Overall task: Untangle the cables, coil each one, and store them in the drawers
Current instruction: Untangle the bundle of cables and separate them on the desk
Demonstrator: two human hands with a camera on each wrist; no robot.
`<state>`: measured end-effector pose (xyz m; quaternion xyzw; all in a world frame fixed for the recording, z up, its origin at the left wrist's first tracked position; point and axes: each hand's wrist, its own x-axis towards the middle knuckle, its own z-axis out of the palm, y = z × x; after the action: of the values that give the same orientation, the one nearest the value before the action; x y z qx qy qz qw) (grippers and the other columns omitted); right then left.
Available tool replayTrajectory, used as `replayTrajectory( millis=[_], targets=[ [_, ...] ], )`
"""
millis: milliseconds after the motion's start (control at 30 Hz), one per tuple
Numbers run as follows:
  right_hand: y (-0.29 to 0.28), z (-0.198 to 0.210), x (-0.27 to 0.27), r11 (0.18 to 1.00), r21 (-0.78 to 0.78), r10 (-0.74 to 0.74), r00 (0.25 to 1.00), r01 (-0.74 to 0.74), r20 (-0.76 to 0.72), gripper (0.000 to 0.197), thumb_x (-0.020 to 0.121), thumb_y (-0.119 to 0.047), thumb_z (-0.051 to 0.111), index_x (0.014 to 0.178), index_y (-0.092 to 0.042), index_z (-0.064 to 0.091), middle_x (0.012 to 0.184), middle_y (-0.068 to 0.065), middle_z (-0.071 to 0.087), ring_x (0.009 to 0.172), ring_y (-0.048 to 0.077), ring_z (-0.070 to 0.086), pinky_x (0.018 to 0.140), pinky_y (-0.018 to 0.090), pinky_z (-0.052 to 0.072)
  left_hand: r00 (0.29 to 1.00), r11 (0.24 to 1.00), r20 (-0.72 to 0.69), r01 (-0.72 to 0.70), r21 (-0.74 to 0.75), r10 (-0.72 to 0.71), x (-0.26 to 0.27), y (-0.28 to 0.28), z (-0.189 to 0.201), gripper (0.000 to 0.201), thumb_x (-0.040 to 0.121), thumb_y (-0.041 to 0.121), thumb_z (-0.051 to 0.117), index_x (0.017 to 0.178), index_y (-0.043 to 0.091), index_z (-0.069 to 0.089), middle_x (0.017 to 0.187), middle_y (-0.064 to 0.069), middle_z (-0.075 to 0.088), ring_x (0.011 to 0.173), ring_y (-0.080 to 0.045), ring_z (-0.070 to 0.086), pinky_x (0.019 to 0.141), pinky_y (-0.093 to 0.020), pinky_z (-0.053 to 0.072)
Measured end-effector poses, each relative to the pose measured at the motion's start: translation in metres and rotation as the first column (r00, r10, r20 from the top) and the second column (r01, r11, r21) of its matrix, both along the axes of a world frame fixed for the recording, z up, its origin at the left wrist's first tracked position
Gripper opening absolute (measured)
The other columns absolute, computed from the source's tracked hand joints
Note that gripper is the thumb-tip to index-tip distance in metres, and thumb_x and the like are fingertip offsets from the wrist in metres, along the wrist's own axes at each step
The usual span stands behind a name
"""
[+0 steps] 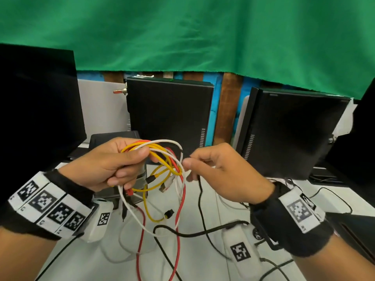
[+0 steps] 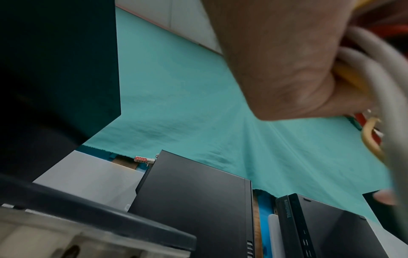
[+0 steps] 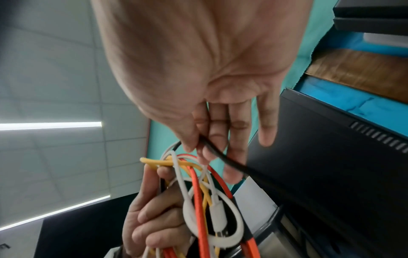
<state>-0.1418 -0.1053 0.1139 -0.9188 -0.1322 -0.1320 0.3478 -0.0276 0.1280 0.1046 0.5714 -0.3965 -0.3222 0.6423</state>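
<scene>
Four cable colours in one tangle, held up above the white tabletop point(image 1: 205, 266): yellow cable point(image 1: 156, 148), red cable point(image 1: 179, 209), white cable point(image 1: 132, 207) and black cable point(image 1: 200, 197). Left hand point(image 1: 113, 165) at centre left, fingers curled tight round the bunched upper loops of the yellow, white and red cables, thumb pressed across the top. Right hand point(image 1: 221, 169) just beside it on the right, thumb and forefinger pinching the black cable where it leaves the knot, remaining fingers loosely extended. Loose ends hanging below the left hand: a yellow loop with a black-tipped plug, a red strand running down to the near edge, a white strand sagging onto the tabletop. Black cable dropping from the right hand and trailing across the tabletop toward the near right. From the right wrist view, white loops wrapped over the red and yellow strands close to the left hand's fingers. Possibly a small drawer unit point(image 1: 140, 179) behind the tangle, mostly hidden by it. Farther back, two upright black computer cases point(image 1: 168, 110) side by side, a dark monitor point(image 1: 38, 94) at far left, and a green cloth point(image 1: 182, 33) hanging across the far side.
</scene>
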Motion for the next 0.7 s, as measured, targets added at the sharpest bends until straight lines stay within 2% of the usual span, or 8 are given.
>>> replayTrajectory(
  millis=[200,300,367,433,500,567,633,700],
  targets=[
    [-0.034,0.016,-0.015,0.991,0.051,-0.129,0.962,0.121,0.241,0.028,0.100,-0.030,0.053,0.083,-0.014,0.068,0.065,-0.003,0.067,0.066,0.008,0.068,0.069,0.021,0.050,0.996,0.990,0.068,-0.067,0.124,0.059,-0.001,-0.005,-0.008,0.061,0.071,0.057,0.080,0.112,0.012,0.072,0.048,0.001,0.041,0.032,-0.007,0.039,0.046,-0.027,0.051],
    [-0.050,0.023,-0.025,0.982,0.066,-0.191,0.920,0.180,0.341,0.027,0.101,-0.023,0.053,0.080,-0.012,0.066,0.067,-0.015,0.066,0.058,0.004,0.062,0.057,0.014,0.046,0.988,0.979,0.117,-0.121,0.165,0.103,-0.002,-0.007,-0.012,0.057,0.070,0.059,0.079,0.109,0.017,0.073,0.050,-0.002,0.043,0.035,-0.011,0.041,0.047,-0.028,0.050],
    [-0.065,0.028,-0.030,0.964,0.110,-0.267,0.857,0.243,0.441,0.026,0.101,-0.023,0.055,0.078,-0.015,0.066,0.062,-0.018,0.062,0.054,0.003,0.057,0.054,0.019,0.044,0.978,0.968,0.163,-0.161,0.194,0.130,-0.001,-0.008,-0.013,0.049,0.074,0.055,0.074,0.105,0.017,0.074,0.053,-0.004,0.047,0.037,-0.013,0.044,0.047,-0.028,0.049],
    [-0.087,0.035,-0.034,0.918,0.266,-0.392,0.769,0.294,0.505,0.029,0.099,-0.033,0.056,0.074,-0.020,0.063,0.051,-0.012,0.052,0.047,0.007,0.043,0.050,0.034,0.037,0.968,0.955,0.182,-0.211,0.208,0.174,0.002,-0.006,-0.015,0.045,0.074,0.051,0.070,0.103,0.016,0.075,0.052,-0.005,0.046,0.037,-0.013,0.042,0.045,-0.027,0.047],
    [-0.113,0.046,-0.036,0.809,0.512,-0.542,0.704,0.289,0.459,0.031,0.096,-0.040,0.053,0.069,-0.026,0.061,0.043,-0.011,0.040,0.040,0.008,0.031,0.041,0.030,0.028,0.953,0.939,0.172,-0.282,0.199,0.249,0.006,-0.001,-0.020,0.049,0.070,0.052,0.072,0.102,0.014,0.075,0.051,-0.002,0.041,0.035,-0.011,0.036,0.040,-0.025,0.041],
    [-0.137,0.054,-0.037,0.718,0.608,-0.641,0.662,0.338,0.389,0.031,0.095,-0.042,0.052,0.066,-0.033,0.061,0.042,-0.011,0.038,0.038,0.004,0.030,0.037,0.023,0.029,0.926,0.912,0.119,-0.374,0.167,0.358,0.012,0.007,-0.025,0.061,0.062,0.058,0.080,0.100,0.011,0.075,0.050,0.002,0.035,0.033,-0.008,0.030,0.037,-0.022,0.033],
    [-0.155,0.052,-0.038,0.727,0.507,-0.662,0.668,0.463,0.340,0.025,0.094,-0.044,0.056,0.074,-0.037,0.069,0.052,-0.014,0.054,0.050,0.002,0.049,0.053,0.021,0.045,0.898,0.890,0.021,-0.439,0.122,0.440,0.018,0.015,-0.027,0.075,0.048,0.063,0.088,0.098,0.008,0.074,0.048,0.005,0.031,0.032,-0.005,0.026,0.035,-0.020,0.030],
    [-0.156,0.041,-0.038,0.750,0.217,-0.661,0.718,0.624,0.218,0.014,0.094,-0.043,0.062,0.102,-0.037,0.073,0.087,-0.013,0.071,0.087,0.011,0.065,0.082,0.031,0.051,0.887,0.889,-0.072,-0.451,0.080,0.457,0.020,0.018,-0.024,0.072,0.044,0.060,0.092,0.094,0.012,0.075,0.048,0.007,0.029,0.030,-0.003,0.025,0.033,-0.018,0.030]
  ],
)
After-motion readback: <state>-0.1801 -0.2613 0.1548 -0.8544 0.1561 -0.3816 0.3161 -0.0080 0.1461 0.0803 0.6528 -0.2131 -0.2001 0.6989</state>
